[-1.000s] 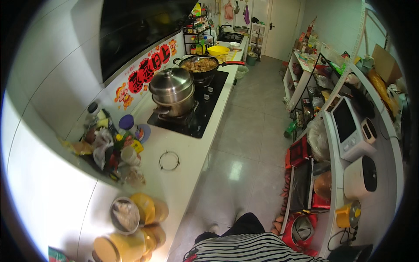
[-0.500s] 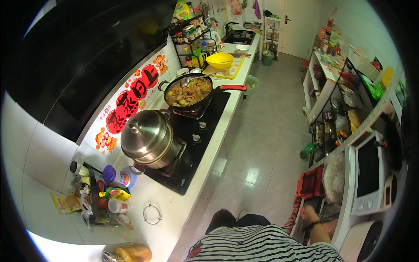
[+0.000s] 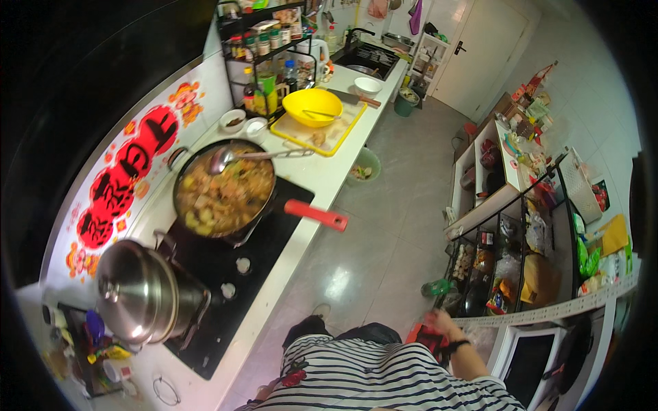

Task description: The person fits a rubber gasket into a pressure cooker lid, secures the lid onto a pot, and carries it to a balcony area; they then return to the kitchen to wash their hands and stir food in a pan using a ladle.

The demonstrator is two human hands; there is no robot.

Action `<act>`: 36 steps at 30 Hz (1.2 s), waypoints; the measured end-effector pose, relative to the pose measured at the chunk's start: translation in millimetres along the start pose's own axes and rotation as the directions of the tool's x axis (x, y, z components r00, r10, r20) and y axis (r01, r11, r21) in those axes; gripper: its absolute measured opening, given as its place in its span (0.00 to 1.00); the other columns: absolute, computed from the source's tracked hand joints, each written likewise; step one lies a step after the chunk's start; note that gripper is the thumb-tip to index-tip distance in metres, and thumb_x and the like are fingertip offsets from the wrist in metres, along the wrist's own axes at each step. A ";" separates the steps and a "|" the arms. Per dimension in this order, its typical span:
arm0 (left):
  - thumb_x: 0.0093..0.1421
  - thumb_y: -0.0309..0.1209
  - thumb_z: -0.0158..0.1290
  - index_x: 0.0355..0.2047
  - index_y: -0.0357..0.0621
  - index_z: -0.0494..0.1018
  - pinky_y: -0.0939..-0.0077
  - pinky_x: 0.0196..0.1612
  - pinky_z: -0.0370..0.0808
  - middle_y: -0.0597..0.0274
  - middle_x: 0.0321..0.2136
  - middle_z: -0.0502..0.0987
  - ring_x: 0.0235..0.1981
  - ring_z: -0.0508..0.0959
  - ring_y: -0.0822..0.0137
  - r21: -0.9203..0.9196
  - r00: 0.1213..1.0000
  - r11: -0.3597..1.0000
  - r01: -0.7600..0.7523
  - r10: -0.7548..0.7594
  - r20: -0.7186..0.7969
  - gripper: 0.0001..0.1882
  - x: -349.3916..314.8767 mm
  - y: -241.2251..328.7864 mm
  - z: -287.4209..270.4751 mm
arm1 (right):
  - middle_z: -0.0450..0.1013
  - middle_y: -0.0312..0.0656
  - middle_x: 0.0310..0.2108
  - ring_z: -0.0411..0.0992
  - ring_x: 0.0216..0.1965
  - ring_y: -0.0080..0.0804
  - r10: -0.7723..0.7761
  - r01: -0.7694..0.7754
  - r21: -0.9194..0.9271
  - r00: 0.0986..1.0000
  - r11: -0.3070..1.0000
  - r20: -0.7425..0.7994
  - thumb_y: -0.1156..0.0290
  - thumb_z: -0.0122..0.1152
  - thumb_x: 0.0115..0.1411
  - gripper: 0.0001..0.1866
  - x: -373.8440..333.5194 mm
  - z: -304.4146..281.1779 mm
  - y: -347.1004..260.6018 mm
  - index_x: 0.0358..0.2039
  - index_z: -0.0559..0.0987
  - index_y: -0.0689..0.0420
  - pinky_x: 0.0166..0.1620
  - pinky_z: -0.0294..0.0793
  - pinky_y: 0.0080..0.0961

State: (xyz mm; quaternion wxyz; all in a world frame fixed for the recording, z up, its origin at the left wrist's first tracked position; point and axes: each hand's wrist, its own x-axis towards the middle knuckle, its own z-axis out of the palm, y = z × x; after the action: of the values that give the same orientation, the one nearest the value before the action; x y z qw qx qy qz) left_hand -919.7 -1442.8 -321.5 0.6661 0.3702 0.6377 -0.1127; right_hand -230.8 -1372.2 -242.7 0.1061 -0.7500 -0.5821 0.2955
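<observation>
The desk runs ahead-left, its wok handle pointing right. A partly hidden red box shows just below my right hand, long axis unclear; through blur I can't tell that hand's opening or hold. My left hand is out of view.

A single wide fisheye view looks down and ahead from the wearer's head, striped shirt close below, desk along the left, door far off.

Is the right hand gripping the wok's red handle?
No, the right hand is apart from the red handle, with floor visible between them.
</observation>
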 end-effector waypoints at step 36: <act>0.55 0.36 0.55 0.45 0.40 0.74 0.70 0.42 0.76 0.51 0.35 0.81 0.42 0.80 0.57 0.180 0.961 0.960 -0.213 0.239 -0.137 0.19 393.4 832.6 48.2 | 0.75 0.37 0.30 0.72 0.32 0.24 -0.177 0.383 -0.429 0.877 0.818 0.447 0.73 0.57 0.59 0.10 802.6 -495.0 284.9 0.41 0.78 0.60 0.34 0.72 0.24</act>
State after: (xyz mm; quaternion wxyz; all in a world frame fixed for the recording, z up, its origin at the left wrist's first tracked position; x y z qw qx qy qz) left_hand -301.2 -763.6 -401.7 0.5895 0.5018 0.6303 -0.0577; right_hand 399.2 -615.0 -245.3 -0.1676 -0.5817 -0.7538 0.2555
